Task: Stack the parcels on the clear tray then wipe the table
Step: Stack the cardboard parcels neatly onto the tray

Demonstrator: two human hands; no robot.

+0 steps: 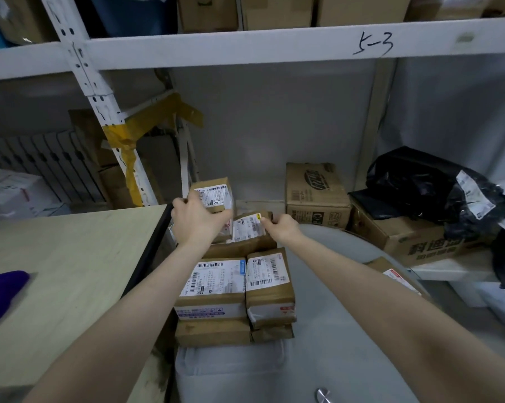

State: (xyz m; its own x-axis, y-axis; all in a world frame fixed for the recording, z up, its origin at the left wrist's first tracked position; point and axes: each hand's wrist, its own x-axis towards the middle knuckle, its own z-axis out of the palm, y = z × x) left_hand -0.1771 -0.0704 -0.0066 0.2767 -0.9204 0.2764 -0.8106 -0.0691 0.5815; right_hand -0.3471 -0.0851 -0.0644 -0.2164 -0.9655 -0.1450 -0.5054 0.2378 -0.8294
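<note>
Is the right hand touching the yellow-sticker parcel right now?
Touching. The head view shows the right hand with its fingers curled over the far edge of the yellow-sticker parcel, with no gap between them.

Table (71, 257): open room over the middle and rear; cloth (1, 292) at the left edge
Stack (216, 286): tight against the table edge, no gap to pass
Stack top: left hand (196, 222) grips the top parcel (216, 194), right hand (283, 229) pinches the next parcel (248, 231)
Right of stack: grey surface (347, 286), open approach
Behind: upright (100, 97), carton (315, 193), black bag (419, 184); open wall space between upright and carton
Overhead: beam (245, 45), well above
</note>
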